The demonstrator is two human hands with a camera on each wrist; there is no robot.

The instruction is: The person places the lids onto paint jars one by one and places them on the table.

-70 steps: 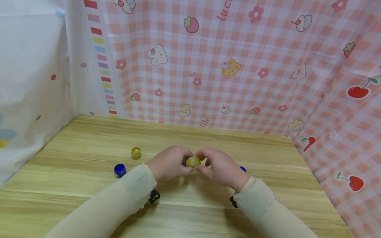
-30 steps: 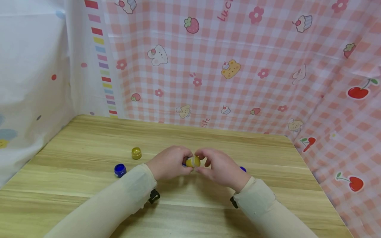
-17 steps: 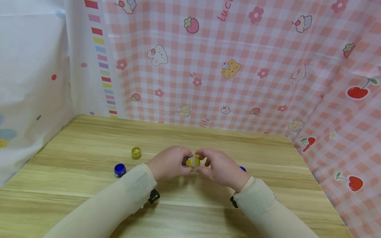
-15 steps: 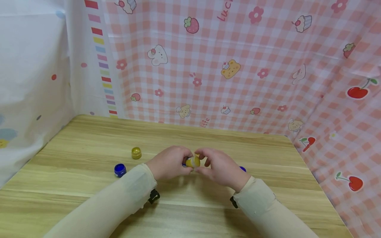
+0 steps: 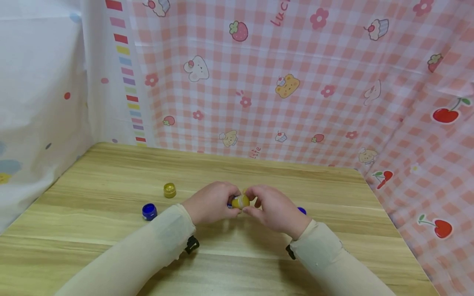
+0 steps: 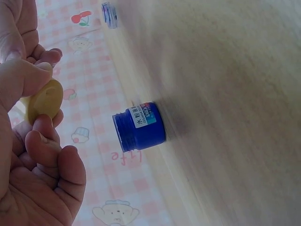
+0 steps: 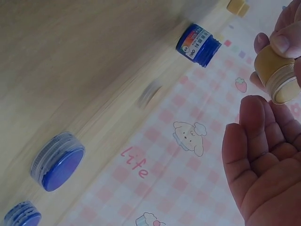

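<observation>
A yellow paint jar (image 5: 240,201) with a clear-sided lid is held sideways above the table. My left hand (image 5: 212,202) grips its body, and the jar's base shows in the left wrist view. From the right, my right hand (image 5: 275,209) has thumb and forefinger curved around the lid end; its other fingers are loosely bent in the right wrist view. Below the hands stands an uncapped blue paint jar (image 6: 141,127), almost wholly hidden by the left hand in the head view.
On the left of the wooden table (image 5: 237,271) stand an uncapped blue jar (image 5: 149,212) and an uncapped yellow jar (image 5: 169,190). A clear-sided blue lid (image 7: 61,162) lies on the right, with another blue piece (image 7: 22,216) beyond. Patterned cloth (image 5: 259,115) rises behind.
The right thumb and forefinger have shifted slightly around the lid end, and the jar has moved a touch to the right. The things on the table stay where they were.
</observation>
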